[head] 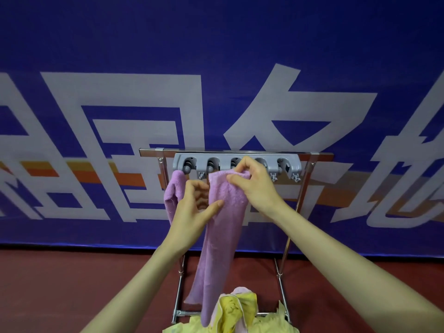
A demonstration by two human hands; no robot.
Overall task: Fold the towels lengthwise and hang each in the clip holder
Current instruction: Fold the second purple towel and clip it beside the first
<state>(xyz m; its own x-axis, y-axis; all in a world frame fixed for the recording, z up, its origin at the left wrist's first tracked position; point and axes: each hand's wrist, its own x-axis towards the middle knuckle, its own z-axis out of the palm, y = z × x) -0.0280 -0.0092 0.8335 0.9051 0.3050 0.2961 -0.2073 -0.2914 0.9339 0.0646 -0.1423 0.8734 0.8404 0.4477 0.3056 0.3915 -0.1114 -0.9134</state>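
A grey clip holder with several round clips is fixed to the top bar of a metal rack. One purple towel hangs from the leftmost clip. A second purple towel, folded into a long strip, hangs in front of the holder's middle. My right hand pinches its top edge just below the third clip. My left hand holds the strip lower down on its left side, thumb across the front. A heap of yellow and pink towels lies at the bottom.
The metal rack stands on a red floor in front of a blue banner with large white characters. Its legs and lower crossbar frame the towel heap.
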